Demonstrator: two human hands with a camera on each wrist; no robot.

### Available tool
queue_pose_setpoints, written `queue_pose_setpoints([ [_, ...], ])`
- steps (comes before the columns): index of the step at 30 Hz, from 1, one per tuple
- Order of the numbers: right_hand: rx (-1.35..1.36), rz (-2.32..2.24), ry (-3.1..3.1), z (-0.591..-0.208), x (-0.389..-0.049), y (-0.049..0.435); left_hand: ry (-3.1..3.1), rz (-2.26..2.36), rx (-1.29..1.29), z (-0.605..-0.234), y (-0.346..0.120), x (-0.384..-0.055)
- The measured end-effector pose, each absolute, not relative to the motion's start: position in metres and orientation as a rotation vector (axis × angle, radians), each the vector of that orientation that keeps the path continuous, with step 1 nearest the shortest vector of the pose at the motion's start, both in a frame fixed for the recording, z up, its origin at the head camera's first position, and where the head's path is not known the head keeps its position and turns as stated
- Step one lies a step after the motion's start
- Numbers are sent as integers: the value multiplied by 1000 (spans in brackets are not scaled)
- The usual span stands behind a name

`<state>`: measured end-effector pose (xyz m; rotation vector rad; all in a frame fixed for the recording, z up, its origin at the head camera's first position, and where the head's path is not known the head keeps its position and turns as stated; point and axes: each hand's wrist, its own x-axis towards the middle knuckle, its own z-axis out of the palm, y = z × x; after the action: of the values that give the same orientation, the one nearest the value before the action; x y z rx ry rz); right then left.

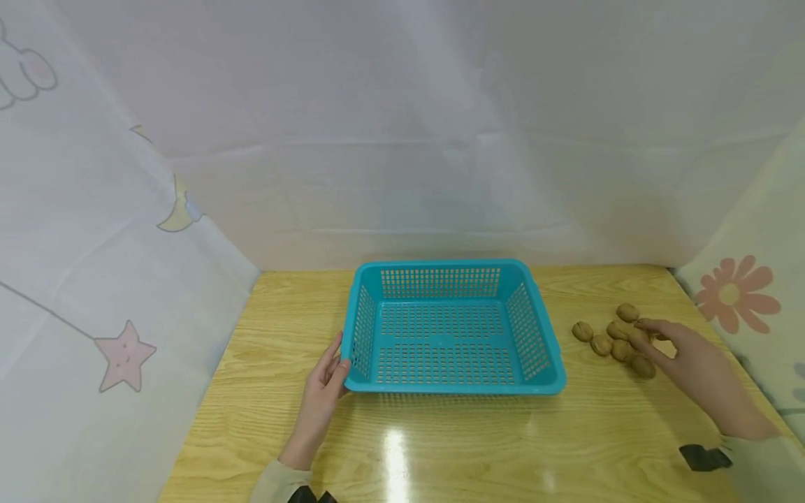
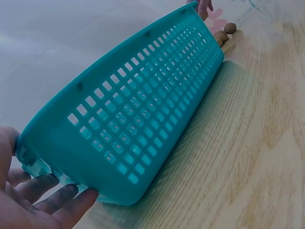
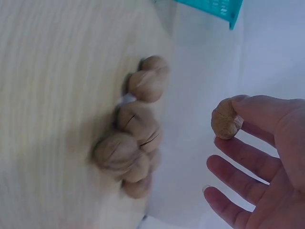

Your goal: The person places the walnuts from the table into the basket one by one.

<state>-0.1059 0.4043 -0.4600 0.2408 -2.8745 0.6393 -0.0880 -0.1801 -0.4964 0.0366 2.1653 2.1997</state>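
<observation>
A turquoise rectangular plastic basket with slotted walls and floor stands on the wooden table, nothing in it. My left hand holds it at the left front corner, thumb on the rim; the left wrist view shows the fingers curled under the rim, against the outer wall. At the right, my right hand is over a cluster of walnuts. Between thumb and forefinger it pinches one walnut, raised off the table in the right wrist view. Several other walnuts lie close together below, slightly blurred.
The light wooden table meets a pale cloth backdrop behind and at both sides. The walnuts lie right of the basket, near the table's right edge. Part of the cluster is behind the right hand's fingers in the head view.
</observation>
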Motion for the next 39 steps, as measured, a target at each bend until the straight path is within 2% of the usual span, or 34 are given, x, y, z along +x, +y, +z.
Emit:
queue_pose_setpoints([
  [5, 322, 585, -2835, -447, -110, 389, 2168, 2197, 26, -496, -180, -88],
  [13, 293, 820, -2915, -420, -118, 358, 2164, 2203, 19, -495, -180, -87],
  [24, 449, 799, -2857, -393, -136, 317, 2166, 2207, -6, -494, -178, -88],
  [39, 631, 957, -2878, -365, -179, 254, 2160, 2213, 13, -495, -178, -88],
])
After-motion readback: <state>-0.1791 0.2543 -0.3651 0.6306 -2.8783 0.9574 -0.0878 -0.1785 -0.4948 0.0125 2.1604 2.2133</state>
